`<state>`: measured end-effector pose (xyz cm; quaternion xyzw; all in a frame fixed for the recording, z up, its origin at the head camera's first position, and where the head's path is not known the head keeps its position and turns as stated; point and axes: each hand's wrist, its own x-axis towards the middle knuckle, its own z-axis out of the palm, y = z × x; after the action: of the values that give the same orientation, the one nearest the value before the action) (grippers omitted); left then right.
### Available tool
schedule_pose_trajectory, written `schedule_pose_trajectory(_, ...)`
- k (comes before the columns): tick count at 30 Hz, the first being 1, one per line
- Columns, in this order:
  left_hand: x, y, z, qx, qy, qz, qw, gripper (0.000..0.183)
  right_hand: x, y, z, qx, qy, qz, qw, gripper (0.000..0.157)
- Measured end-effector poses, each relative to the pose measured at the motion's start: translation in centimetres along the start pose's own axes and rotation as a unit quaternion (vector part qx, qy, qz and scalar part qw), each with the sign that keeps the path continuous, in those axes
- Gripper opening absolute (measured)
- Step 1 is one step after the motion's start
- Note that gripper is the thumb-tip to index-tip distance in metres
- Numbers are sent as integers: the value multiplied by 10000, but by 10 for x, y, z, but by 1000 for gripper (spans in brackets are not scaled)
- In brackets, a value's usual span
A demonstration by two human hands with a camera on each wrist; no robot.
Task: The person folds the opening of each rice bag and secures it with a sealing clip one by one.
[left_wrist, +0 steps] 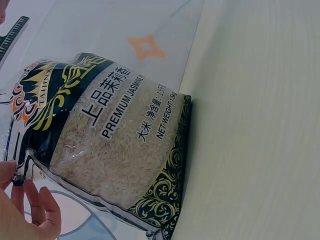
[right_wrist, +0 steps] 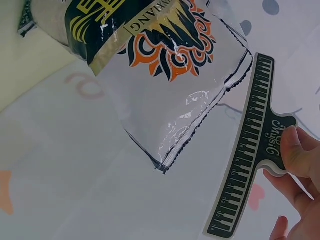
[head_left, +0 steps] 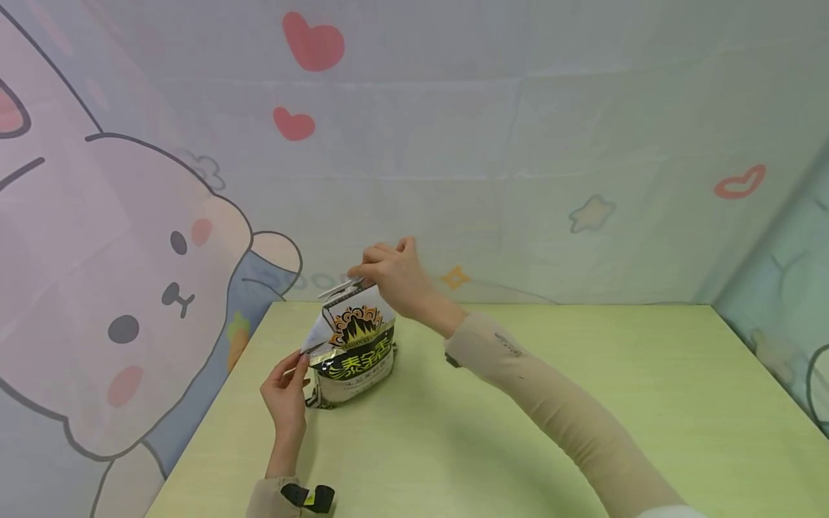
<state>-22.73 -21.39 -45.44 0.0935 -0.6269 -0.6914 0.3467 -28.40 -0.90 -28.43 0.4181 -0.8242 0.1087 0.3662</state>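
A clear-and-black bag of jasmine rice (head_left: 356, 360) stands upright on the table, its pale upper part rising above the rice. My left hand (head_left: 285, 392) pinches the bag's side edge about halfway up; the left wrist view shows thumb and fingertips on that seam (left_wrist: 30, 162). In my right hand (right_wrist: 300, 170) is a flat clip (right_wrist: 245, 145) with a piano-key print and the word "Music", gripped by its tab between thumb and fingers. The clip lies beside the bag's serrated top edge (right_wrist: 200, 122), apart from it in the right wrist view.
The pale yellow-green table (head_left: 583, 403) extends to the right of the bag. Behind it hangs a cloth backdrop (head_left: 453, 144) with hearts and stars, and a large printed rabbit (head_left: 129, 288) fills the left side.
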Motion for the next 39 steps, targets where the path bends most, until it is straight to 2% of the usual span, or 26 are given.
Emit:
schedule_pose_trajectory(8,1,1,0,-51,3,-51,10000,18,10,-3,1,-105,-440,-124,9989,23)
schedule_pose_trajectory(16,0,3,0,-66,-42,-28,10000,21,22,-5,-5,-398,-840,-570,9940,31)
schedule_pose_trajectory(28,-2,5,0,57,-58,14,10000,25,30,-11,-2,-647,-1047,-837,9889,28)
schedule_pose_trajectory(39,-1,3,-1,5,-41,42,10000,20,29,-19,7,-993,-1291,-1101,9805,29)
